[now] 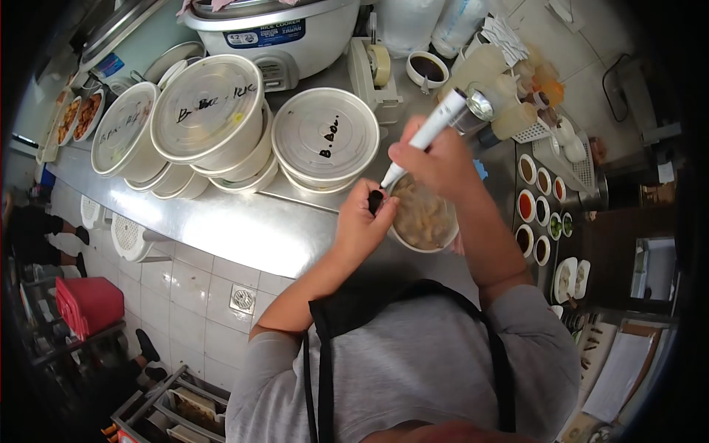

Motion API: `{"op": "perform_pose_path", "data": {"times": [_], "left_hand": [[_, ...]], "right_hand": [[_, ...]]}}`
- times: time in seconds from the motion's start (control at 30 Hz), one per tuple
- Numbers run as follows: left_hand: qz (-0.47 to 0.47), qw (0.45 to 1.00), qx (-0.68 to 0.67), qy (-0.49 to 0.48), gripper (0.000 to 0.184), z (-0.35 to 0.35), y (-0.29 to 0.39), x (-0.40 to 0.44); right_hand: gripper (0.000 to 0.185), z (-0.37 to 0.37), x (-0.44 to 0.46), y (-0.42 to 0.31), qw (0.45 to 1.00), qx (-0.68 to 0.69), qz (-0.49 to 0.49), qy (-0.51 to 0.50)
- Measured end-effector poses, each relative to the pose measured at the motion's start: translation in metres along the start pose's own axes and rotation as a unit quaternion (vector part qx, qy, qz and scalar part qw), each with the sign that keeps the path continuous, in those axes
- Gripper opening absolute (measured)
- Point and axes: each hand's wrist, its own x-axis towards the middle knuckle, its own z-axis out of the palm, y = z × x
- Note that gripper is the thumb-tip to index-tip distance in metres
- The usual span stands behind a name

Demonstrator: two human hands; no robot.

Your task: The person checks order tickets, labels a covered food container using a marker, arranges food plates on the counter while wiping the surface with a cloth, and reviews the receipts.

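My right hand (pixel 439 159) is closed around a thick white marker (pixel 436 122). The marker slants down to the left, its tip close to my left hand (pixel 356 214). Between the left thumb and fingers I pinch a dark marker cap (pixel 376 201); whether the tip touches it I cannot tell. Below both hands stands a round container with a clear lid (pixel 425 221), brownish food showing through. To the left, a stack of lidded white tubs (pixel 325 136) carries black handwriting on top. Another marked tub (pixel 207 111) tops a neighbouring stack.
A rice cooker (pixel 273 37) and a tape dispenser (pixel 369 74) stand at the back of the steel counter (pixel 251 221). Near them is a bowl of dark sauce (pixel 427 69). Bottles (pixel 515 118) and several small sauce cups (pixel 526 205) are on the right. Another person's legs show at far left.
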Motion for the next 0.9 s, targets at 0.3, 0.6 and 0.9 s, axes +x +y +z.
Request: {"op": "perform_pose_path", "data": {"times": [0.3, 0.6, 0.9], "left_hand": [[0.091, 0.992, 0.011, -0.085, 0.037, 0.022, -0.001, 0.02], [0.161, 0.981, -0.02, -0.108, 0.058, 0.037, 0.023, 0.04], [0.179, 0.921, 0.318, -0.135, 0.058, 0.025, -0.014, 0.034]], "right_hand": [[0.024, -0.025, -0.02, 0.028, 0.981, 0.161, -0.067, 0.08], [0.023, -0.067, 0.068, 0.012, 0.962, 0.085, -0.044, 0.255], [0.045, -0.057, 0.244, 0.138, 0.951, -0.236, 0.071, 0.185]]}}
